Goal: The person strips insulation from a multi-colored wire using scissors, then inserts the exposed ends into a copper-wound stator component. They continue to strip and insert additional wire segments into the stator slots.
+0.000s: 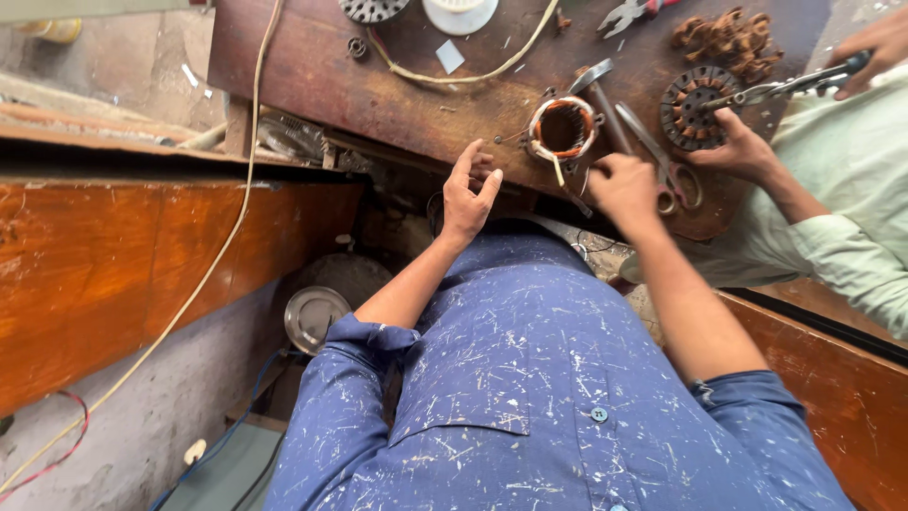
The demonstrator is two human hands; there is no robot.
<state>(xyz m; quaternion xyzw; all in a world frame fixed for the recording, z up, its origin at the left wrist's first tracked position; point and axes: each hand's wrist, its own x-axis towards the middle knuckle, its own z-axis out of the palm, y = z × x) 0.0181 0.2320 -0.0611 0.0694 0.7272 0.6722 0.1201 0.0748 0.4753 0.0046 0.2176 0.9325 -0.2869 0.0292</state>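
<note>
Wound motor stator (562,128) on the workbench (397,85), left hand (467,194) open and empty just below-left, right hand (622,185) fisted beside scissors (662,161), contents unclear.

We look down past our paint-flecked blue shirt (539,378) at a worn wooden bench (312,66), where our left hand (468,194) hangs open and empty just short of a copper-wound stator (562,128). Our right hand (622,185) is curled into a loose fist beside that stator, near a pair of scissors (662,161). To the right, another person's hand (742,147) steadies a second, dark stator (698,102) while pliers (790,87) meet it.
</note>
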